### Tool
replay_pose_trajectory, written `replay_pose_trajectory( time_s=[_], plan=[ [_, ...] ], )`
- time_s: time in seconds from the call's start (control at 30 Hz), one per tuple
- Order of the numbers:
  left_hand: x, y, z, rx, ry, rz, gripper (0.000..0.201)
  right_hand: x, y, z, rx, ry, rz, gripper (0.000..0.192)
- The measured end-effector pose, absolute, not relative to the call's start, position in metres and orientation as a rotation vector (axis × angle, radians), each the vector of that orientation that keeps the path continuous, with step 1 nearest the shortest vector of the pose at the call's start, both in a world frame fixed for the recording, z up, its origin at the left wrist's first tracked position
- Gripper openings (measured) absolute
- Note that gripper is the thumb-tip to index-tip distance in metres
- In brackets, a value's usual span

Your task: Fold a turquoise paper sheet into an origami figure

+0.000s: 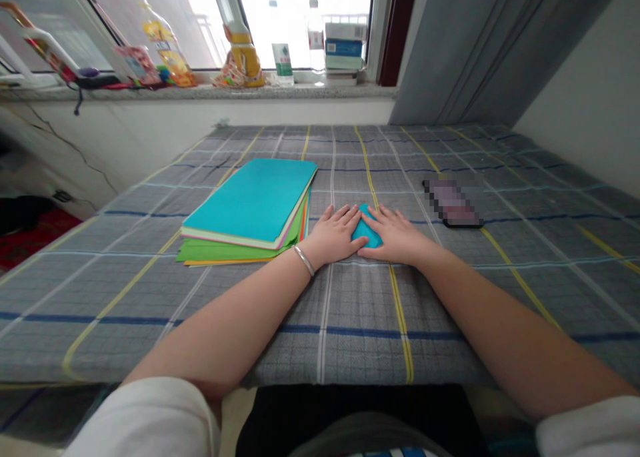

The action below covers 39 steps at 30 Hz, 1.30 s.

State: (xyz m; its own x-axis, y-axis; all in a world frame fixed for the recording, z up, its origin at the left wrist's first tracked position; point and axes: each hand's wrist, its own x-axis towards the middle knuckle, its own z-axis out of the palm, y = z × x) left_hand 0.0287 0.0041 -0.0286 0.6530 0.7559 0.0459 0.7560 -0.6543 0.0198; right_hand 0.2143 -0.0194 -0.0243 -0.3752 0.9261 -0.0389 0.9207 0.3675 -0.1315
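Observation:
A small piece of folded blue paper (366,233) lies on the plaid cloth, partly covered by both hands. My left hand (336,234), with a silver bangle at the wrist, rests flat on its left side, fingers stretched forward. From the right, my right hand (396,235) lies flat over the paper's other side, its fingers spread. The two thumbs come close together at the near edge of the paper. How the paper is folded under the hands cannot be seen. To the left sits a stack of coloured paper sheets (255,200), blue on top, green and orange below.
A phone (454,203) with a blurred screen lies right of my hands. The plaid cloth (360,350) covers the whole surface. Along the windowsill (300,91) stand bottles, a white-green tube (283,65) and stacked boxes (345,47). A grey curtain (460,50) hangs at the right.

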Motion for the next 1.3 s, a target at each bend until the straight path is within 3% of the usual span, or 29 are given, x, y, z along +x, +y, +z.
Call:
replay_pose_trajectory(
  time_s=[0.27,0.47,0.6,0.87,1.3],
  plan=[
    [0.035,0.006,-0.029,-2.851,-1.270,-0.110,0.065,0.215,-0.015,-0.027,-1.705,-2.578,0.244,0.104],
    [0.042,0.021,-0.032,-2.794,-1.248,-0.272,0.061,0.222,-0.002,-0.033,-1.653,-2.545,0.315,0.075],
    [0.046,0.030,-0.033,-2.789,-1.231,-0.304,0.059,0.223,0.002,-0.036,-1.613,-2.498,0.291,0.067],
    [0.043,0.029,-0.030,-2.823,-1.182,-0.287,0.050,0.221,-0.005,-0.032,-1.677,-2.560,0.250,0.072],
    [0.027,0.012,-0.025,-2.921,-1.246,-0.011,0.060,0.228,-0.009,-0.028,-1.784,-2.559,0.246,0.074]
  ],
)
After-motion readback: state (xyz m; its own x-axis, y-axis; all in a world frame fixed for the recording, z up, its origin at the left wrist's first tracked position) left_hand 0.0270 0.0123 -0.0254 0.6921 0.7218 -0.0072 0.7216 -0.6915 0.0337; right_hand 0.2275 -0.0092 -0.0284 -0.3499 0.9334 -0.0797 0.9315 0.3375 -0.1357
